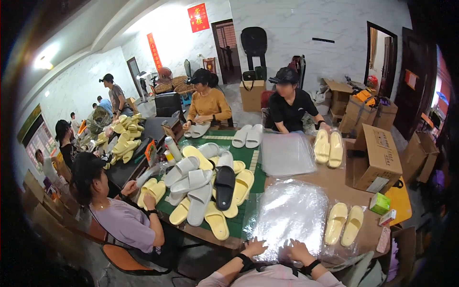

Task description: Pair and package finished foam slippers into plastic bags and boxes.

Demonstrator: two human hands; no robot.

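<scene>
My left hand [255,247] lies with fingers spread at the near edge of a stack of clear plastic bags [289,215]. Beside it, my right hand [298,251] is also open, its fingers stretched toward the same stack. Neither hand visibly grips anything. To the right of the bags, a pair of yellow slippers [344,224] lies side by side on clear plastic. Left of the bags is a heap of grey and yellow slippers [197,189], with a black slipper [224,187] on top.
Another bag stack [288,154] and a bagged yellow pair [328,147] lie farther back. An open carton [380,155] and a green box [380,203] stand at the right. Co-workers handle slippers at the left [119,205] and far side [208,103]; another person [291,105] sits opposite.
</scene>
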